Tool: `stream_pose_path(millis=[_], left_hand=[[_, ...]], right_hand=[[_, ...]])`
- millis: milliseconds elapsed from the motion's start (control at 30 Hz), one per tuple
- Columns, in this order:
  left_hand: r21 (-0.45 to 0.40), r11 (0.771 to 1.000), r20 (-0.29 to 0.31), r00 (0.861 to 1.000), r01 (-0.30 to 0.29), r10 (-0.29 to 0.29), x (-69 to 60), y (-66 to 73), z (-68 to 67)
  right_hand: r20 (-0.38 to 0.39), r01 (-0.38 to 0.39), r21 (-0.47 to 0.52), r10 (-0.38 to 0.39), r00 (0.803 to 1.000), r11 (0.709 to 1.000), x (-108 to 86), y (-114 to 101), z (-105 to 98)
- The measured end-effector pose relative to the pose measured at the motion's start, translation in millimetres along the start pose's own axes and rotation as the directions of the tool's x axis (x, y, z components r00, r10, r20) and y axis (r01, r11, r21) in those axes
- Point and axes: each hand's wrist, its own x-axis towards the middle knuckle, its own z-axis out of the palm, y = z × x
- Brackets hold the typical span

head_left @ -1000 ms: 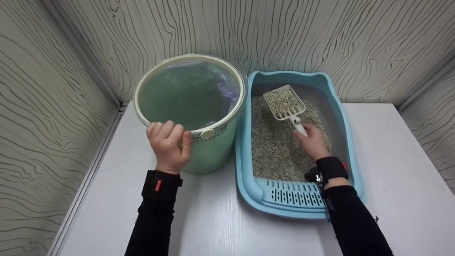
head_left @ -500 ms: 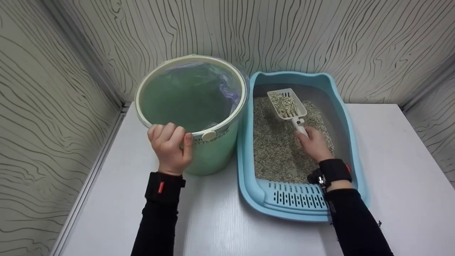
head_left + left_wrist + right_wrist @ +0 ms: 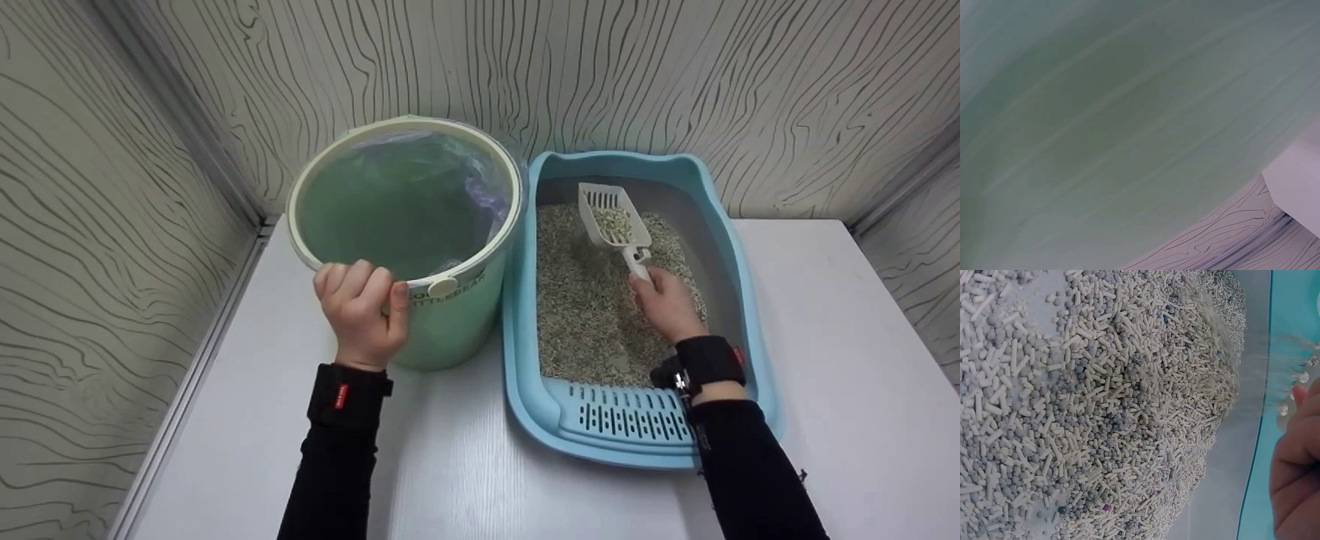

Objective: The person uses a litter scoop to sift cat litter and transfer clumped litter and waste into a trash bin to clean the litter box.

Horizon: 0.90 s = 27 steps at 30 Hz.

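Note:
My left hand (image 3: pixel 364 315) grips the front rim of a pale green bin (image 3: pixel 457 337), fingers curled over the edge. Its ribbed green wall (image 3: pixel 1129 112) fills most of the left wrist view, where that hand does not show. My right hand (image 3: pixel 670 304) holds a white slotted litter scoop (image 3: pixel 604 197) by its handle, above the blue litter box (image 3: pixel 525 375). Some litter lies in the scoop near its handle end; the far slots are bare. Below spreads pellet litter (image 3: pixel 577 330). In the right wrist view, part of my right hand (image 3: pixel 1300 467) shows at the right edge.
A thin clear-purple bag (image 3: pixel 484 196) lines the bin, which stands close beside the litter box. Both sit on a white tabletop (image 3: pixel 450 465). Patterned panels (image 3: pixel 465 60) rise behind and at both sides. A slotted step (image 3: pixel 630 416) forms the box's front.
Litter in the scoop has dwindled from a full load to a small heap, baring the far slots. The scoop has shifted slightly right and tilted. My left hand keeps its grip on the rim.

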Motion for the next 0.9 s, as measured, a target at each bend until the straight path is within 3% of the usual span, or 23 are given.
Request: stream_pose_path(millis=[333,467,900], left_hand=[[0.001,1.0,0.007,1.0,0.004,-0.004,0.5,0.2,-0.2],[-0.002,1.0,-0.005,1.0,0.004,-0.004,0.8,0.7,0.7],[-0.013,1.0,-0.02,1.0,0.001,-0.002,0.0,0.3,0.8]], right_hand=[[-0.13,-0.002,0.013,0.003,0.991,1.0,-1.7,-0.8,0.0],[-0.18,0.011,-0.025,-0.015,0.984,1.0,-2.2,0.4,-0.5],[-0.225,0.027,-0.024,-0.032,0.974,0.999,0.1,3.7,1.3]])
